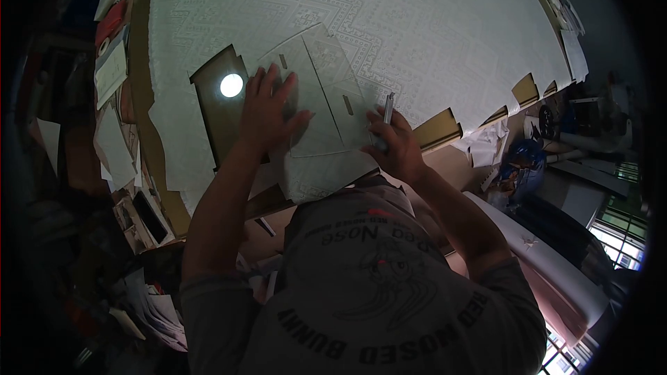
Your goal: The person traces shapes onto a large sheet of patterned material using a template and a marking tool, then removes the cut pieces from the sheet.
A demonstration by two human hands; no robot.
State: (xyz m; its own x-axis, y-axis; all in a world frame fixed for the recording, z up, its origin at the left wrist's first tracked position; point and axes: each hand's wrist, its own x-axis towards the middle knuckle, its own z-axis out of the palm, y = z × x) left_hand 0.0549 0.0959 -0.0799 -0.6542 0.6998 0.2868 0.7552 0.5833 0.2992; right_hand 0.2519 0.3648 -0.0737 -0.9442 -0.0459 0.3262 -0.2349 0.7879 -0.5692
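Observation:
A clear, flat template (319, 90) with two small slots and a dark line along it lies on the pale patterned sheet material (431, 35). My left hand (269, 109) rests on the template's left part, fingers spread and palm down. At the template's right edge, my right hand (396, 140) is closed around a slim metallic tool (388, 107), which points up and away from me. What the tool's lower end touches is hidden by the fingers. Left of my left hand, a bright round light spot (231, 85) shows on a bare brown patch (219, 111) where the sheet is cut away.
Brown board (439, 130) shows through notched cut-outs along the sheet's near right edge. Papers and a red item (111, 22) lie along the left side. A blue object (524, 156) and clutter stand at the right, near a large pale roll (535, 257).

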